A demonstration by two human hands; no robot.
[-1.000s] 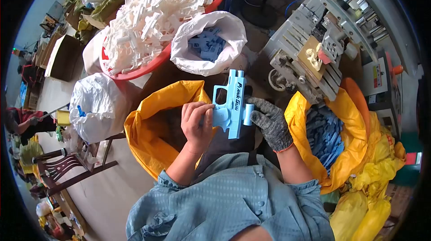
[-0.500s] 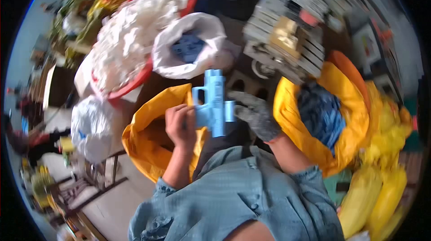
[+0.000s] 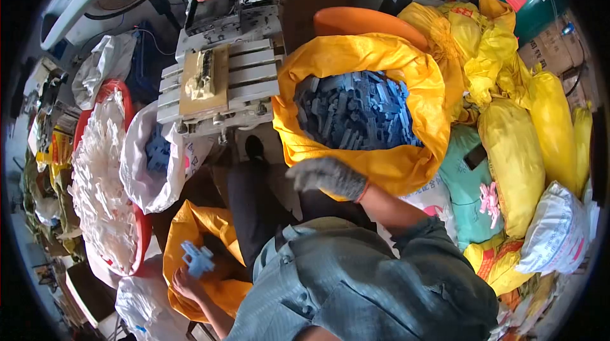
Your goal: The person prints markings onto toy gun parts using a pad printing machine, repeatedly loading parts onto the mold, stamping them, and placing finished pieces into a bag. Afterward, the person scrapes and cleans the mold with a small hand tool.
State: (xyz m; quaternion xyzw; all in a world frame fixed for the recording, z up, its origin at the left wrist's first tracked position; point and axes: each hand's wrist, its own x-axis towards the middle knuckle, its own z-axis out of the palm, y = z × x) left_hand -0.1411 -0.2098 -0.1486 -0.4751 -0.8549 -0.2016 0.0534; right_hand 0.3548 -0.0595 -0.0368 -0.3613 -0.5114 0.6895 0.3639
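A light-blue plastic toy pistol (image 3: 197, 258), slightly blurred, shows over the mouth of the lower yellow bag (image 3: 180, 227). My bare left hand (image 3: 187, 284) is right beside it at the bag's near rim; the fingers look apart, and the pistol seems just off the fingertips, though contact is hard to judge. My right hand (image 3: 327, 177), in a grey knit glove, hovers over my thigh by the near rim of the large yellow bag (image 3: 362, 49). Its fingers stretch left, loosely bent, with nothing visible in them. That bag holds many blue plastic parts (image 3: 356, 112).
A machine with a slatted table (image 3: 248, 87) stands ahead, carrying a board with a fixture (image 3: 203, 77). At left are a red tub (image 3: 136, 239) of white pieces and a white sack (image 3: 136, 179) with blue parts. Filled yellow sacks (image 3: 511, 157) pile up at right.
The view has turned right. My left hand has moved the toy pistol from in front of me to the lower yellow bag. My right hand has come away from the pistol towards the large bag.
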